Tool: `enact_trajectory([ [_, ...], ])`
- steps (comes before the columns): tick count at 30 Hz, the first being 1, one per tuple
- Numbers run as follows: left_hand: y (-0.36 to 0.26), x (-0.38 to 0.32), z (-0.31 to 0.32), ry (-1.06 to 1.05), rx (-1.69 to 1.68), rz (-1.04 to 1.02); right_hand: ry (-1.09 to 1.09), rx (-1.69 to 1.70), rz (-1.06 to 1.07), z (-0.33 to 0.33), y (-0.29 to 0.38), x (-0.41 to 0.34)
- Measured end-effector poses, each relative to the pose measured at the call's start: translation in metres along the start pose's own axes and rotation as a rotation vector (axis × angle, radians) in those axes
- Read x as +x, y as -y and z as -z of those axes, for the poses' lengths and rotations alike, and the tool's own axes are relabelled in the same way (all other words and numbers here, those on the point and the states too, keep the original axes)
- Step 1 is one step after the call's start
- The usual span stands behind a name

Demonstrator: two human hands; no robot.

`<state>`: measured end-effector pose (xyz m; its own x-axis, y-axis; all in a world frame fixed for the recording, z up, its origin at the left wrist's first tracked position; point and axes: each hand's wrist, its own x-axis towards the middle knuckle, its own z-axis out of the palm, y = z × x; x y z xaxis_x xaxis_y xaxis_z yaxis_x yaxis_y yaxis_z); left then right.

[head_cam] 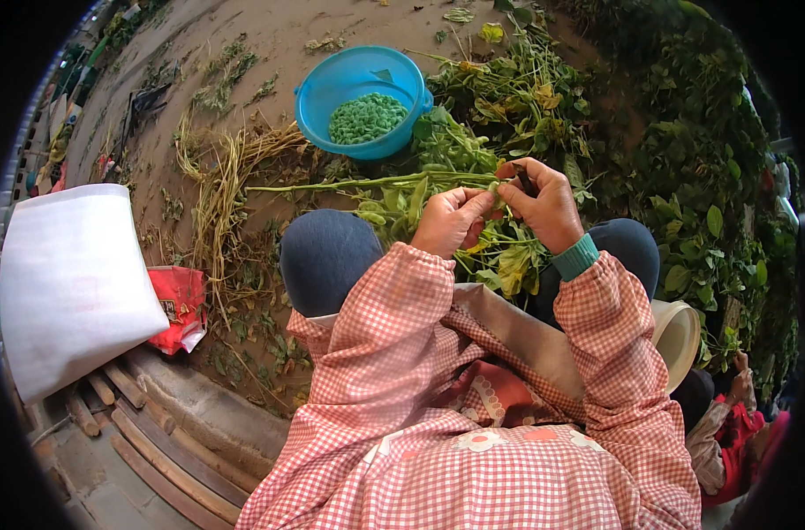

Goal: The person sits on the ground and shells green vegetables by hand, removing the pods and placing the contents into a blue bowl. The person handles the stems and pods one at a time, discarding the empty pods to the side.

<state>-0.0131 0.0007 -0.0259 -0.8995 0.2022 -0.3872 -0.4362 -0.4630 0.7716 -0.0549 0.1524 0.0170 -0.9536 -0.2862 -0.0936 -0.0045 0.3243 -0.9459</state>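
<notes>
Between my knees, my left hand [450, 218] and my right hand [545, 199] meet fingertip to fingertip. Both pinch a small green bean pod [494, 189], mostly covered by the fingers. A small dark object [524, 180] shows at my right fingers; I cannot tell whether it is a blade or a finger guard. Beneath and around the hands lie cut soybean stalks [376, 181] with plump green pods [417, 200] and yellowing leaves [515, 265]. Beyond them stands a blue plastic basin [323, 79] with shelled green beans [368, 119] in its bottom.
Dry stalks [227, 179] litter the ground at left, near a white sack [78, 278], a red bag [178, 308] and wooden poles [177, 464]. A pale bucket [680, 341] lies tilted beside my right knee. Leafy plants [680, 252] are heaped at right, where another person's hand [741, 362] shows.
</notes>
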Motion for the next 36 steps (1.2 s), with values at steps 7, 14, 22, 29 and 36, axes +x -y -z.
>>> enact_trajectory([
  [7, -0.004, -0.002, -0.009, -0.105, 0.051, -0.109, 0.069, 0.202, -0.095, -0.002, 0.003, -0.002],
  [14, -0.004, -0.004, -0.007, -0.050, 0.166, -0.269, 0.195, 0.258, -0.259, 0.014, 0.008, 0.004],
  [22, -0.001, -0.002, -0.007, 0.033, 0.148, -0.184, 0.195, 0.117, -0.272, 0.020, 0.009, 0.009],
  [29, 0.002, 0.004, -0.007, 0.108, -0.017, -0.096, 0.043, -0.035, -0.019, 0.009, -0.004, 0.011],
  [36, 0.003, 0.008, -0.008, 0.010, -0.422, -0.113, -0.198, -0.062, 0.149, 0.001, 0.004, 0.004],
])
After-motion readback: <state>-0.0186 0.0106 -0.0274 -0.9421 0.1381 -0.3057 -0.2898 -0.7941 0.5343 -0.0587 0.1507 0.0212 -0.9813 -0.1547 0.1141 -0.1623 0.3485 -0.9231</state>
